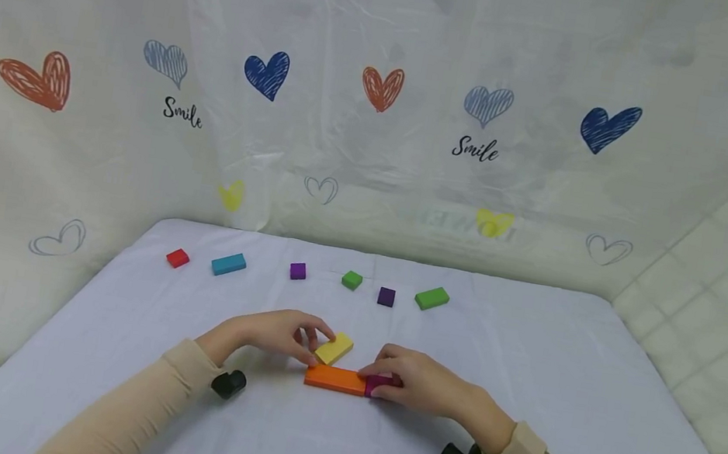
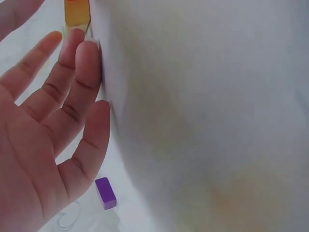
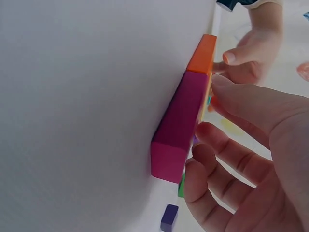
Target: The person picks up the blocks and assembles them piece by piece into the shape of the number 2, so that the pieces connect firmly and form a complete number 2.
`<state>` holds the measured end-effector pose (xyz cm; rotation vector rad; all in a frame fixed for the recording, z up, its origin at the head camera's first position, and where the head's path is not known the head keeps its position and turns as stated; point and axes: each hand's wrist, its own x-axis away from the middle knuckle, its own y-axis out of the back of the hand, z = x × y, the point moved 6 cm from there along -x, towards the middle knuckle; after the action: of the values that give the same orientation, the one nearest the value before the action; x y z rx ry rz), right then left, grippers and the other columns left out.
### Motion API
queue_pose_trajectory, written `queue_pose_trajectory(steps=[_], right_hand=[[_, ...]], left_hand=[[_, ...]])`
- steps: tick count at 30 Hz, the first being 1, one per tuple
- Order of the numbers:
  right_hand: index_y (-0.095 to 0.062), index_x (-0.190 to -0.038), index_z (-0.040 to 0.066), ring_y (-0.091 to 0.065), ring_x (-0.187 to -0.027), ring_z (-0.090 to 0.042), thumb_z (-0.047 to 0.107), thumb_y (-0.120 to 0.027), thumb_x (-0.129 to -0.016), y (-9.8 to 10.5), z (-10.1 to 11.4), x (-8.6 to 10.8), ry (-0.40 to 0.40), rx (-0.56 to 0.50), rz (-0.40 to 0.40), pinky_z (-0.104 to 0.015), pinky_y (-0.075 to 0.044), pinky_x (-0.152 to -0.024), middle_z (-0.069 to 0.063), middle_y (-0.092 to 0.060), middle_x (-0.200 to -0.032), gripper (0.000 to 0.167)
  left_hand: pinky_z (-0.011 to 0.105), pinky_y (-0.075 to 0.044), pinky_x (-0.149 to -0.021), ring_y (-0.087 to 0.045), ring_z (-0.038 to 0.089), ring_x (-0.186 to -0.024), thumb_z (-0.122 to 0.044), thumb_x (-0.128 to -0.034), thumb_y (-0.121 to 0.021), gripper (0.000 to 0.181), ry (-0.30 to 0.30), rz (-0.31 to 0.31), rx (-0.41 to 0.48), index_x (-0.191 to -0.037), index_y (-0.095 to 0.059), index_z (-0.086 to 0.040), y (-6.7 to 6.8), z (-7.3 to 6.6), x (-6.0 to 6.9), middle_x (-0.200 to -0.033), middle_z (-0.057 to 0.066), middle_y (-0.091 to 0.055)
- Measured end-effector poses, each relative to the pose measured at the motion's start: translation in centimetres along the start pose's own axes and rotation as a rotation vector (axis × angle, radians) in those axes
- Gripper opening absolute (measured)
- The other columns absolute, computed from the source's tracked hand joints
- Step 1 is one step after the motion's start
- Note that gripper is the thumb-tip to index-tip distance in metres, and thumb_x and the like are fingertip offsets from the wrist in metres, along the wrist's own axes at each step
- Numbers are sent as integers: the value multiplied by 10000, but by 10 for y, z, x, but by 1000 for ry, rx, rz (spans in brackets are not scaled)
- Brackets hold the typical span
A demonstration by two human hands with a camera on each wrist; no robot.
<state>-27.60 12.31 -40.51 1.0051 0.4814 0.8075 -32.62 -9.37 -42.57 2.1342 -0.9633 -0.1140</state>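
Note:
An orange block (image 1: 336,380) lies end to end with a magenta block (image 1: 378,386), and a yellow block (image 1: 334,349) is angled just behind the orange one. My left hand (image 1: 285,331) has bent, spread fingers at the yellow block's left side, its thumb tip by the orange block's left end. The left wrist view has the yellow block (image 2: 77,13) beyond the fingertips of that hand (image 2: 53,116). With thumb and fingers, my right hand (image 1: 429,382) holds the magenta block near the joint. The right wrist view shows the magenta block (image 3: 178,113) beside the right hand (image 3: 251,159).
Along the back of the white table (image 1: 516,344) lie a red block (image 1: 177,258), a blue block (image 1: 228,264), purple blocks (image 1: 298,271) (image 1: 386,297) and green blocks (image 1: 352,280) (image 1: 432,298). A curtain with printed hearts hangs behind.

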Motion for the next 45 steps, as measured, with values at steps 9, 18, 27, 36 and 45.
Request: queue_pose_trajectory(steps=[9,18,27,36,45], right_hand=[[-727,-1278,106,-558,-811,-47,177,-739,-961,21,-2,0,-22,-40,-35,-219,-533,-690,-22,-652,-1074,325],[-707,-1297,68,-569,-771,-73,96,-737,-949,49,-11,5,-22,-49,-129,-244,-522,-682,80,-646,-997,350],[-738,-1248,88,-562,-806,-118,63,-753,-928,66,-39,5,-84,-31,-266,-252,-520,-679,65,-660,-991,322],[-744,-1192,32,-609,-859,-183,92,-722,-958,79,-79,4,-179,-89,-410,-318,-533,-735,-22,-691,-1006,243],[-722,-1230,10,-604,-869,-236,156,-695,-983,82,-123,0,-403,-193,-475,-323,-499,-692,-94,-653,-994,288]], left_hand=[[335,-496,-804,-586,173,-899,-206,-928,-766,483,-16,30,47,-1385,-617,-160,0,4,0,-952,-26,-640],[328,-506,-808,-599,166,-893,-187,-901,-792,499,-3,10,22,-1370,-620,-182,-2,5,-3,-944,-37,-643],[340,-511,-809,-594,172,-905,-173,-889,-803,517,7,-8,16,-1368,-608,-199,-3,2,-1,-947,-42,-644],[323,-506,-823,-588,164,-906,-179,-890,-809,525,21,-4,12,-1371,-598,-206,-4,3,0,-950,-41,-641],[324,-507,-827,-592,167,-910,-183,-887,-814,529,28,9,13,-1365,-591,-212,-3,4,-3,-947,-34,-640]])
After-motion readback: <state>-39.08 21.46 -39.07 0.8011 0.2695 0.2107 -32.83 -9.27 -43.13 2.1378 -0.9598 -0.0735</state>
